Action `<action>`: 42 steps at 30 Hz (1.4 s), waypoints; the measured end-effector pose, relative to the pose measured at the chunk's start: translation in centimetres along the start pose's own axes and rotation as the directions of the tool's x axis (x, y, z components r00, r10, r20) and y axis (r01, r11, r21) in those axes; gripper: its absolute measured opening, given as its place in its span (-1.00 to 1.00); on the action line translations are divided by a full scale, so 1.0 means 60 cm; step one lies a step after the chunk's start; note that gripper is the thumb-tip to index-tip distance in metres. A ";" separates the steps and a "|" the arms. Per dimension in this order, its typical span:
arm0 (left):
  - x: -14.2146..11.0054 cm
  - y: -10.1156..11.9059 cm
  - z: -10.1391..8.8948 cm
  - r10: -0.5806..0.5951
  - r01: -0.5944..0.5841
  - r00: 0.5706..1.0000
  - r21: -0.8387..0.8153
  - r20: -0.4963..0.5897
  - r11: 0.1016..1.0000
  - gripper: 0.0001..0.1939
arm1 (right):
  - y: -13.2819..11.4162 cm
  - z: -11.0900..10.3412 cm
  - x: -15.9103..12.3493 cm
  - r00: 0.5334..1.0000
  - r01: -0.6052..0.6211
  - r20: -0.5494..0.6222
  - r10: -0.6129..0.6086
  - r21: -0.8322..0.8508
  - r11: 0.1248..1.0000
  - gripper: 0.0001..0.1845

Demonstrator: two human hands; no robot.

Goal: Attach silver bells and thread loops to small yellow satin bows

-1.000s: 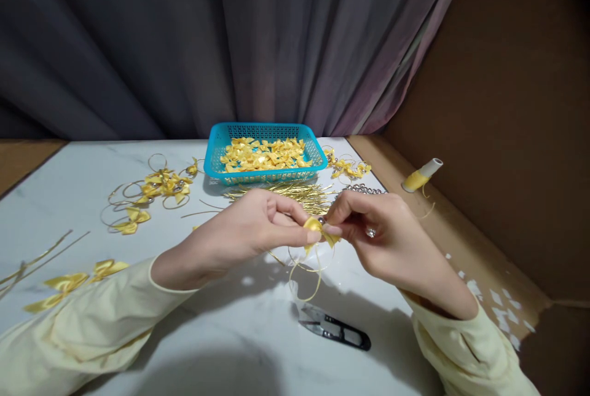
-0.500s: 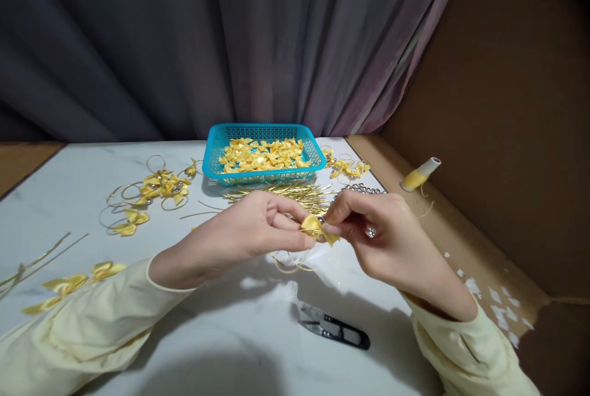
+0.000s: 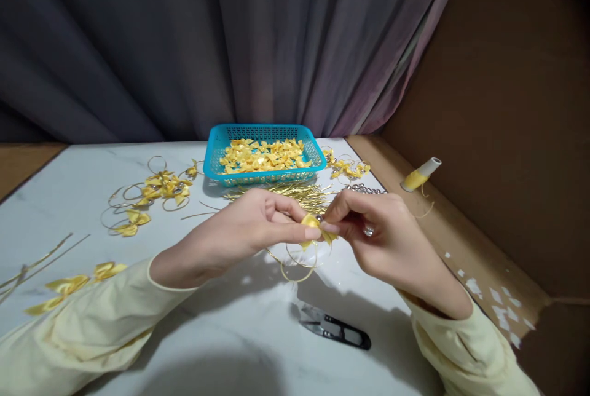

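Note:
A yellow ribbon bow (image 3: 310,222) is pinched between the thumb and fingers of my left hand (image 3: 251,224). My right hand (image 3: 382,230) closes its thumb and forefinger on the bow's right side. At the bow's centre sits a small silver bead (image 3: 319,218), partly covered by my fingertips. Loops of thin gold cord (image 3: 299,279) hang below the bow. Another shiny silver bead (image 3: 369,231) shows by the curled fingers of my right hand; whether they grip it I cannot tell. Below my hands, black thread snips (image 3: 341,331) lie on the table.
A blue basket (image 3: 265,178) of yellow bows stands behind a bundle of gold cords (image 3: 295,194). Bows with cord loops (image 3: 163,187) lie left; more bows (image 3: 348,168) lie right, near silver beads (image 3: 364,189). A yellow thread spool (image 3: 417,178) stands at the right.
The gold cord loops below the bow have swung lower and show more fully. My left thumb has shifted slightly over the bow; both hands otherwise stay in place.

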State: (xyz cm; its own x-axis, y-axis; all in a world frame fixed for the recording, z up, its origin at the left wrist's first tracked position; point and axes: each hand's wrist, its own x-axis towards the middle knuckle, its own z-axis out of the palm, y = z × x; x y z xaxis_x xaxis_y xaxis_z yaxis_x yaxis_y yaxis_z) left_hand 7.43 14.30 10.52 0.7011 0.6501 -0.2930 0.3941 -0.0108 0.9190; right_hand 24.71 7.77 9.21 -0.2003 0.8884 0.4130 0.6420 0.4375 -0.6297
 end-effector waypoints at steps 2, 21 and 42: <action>0.000 -0.001 0.000 -0.009 0.009 1.000 -0.006 0.010 1.000 -0.78 | -0.001 0.000 0.000 1.000 0.003 -0.004 -0.003 0.014 1.000 -0.71; 0.001 0.002 -0.003 -0.028 0.028 0.999 -0.021 0.018 0.999 -0.86 | 0.000 -0.018 0.005 0.989 0.118 0.102 -0.111 -0.067 0.991 -0.76; 0.004 -0.008 0.000 0.017 -0.016 0.997 -0.016 0.070 1.000 -0.86 | 0.018 -0.047 0.001 0.935 0.354 0.164 -0.315 -0.344 0.870 -0.61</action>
State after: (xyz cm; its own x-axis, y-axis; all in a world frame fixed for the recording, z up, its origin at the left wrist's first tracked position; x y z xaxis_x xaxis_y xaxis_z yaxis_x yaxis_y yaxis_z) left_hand 7.41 14.45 10.00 0.7478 0.5947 -0.2951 0.3732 -0.0089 0.9277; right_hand 27.48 7.90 10.42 -0.5113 0.7152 0.4765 0.7419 0.6472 -0.1754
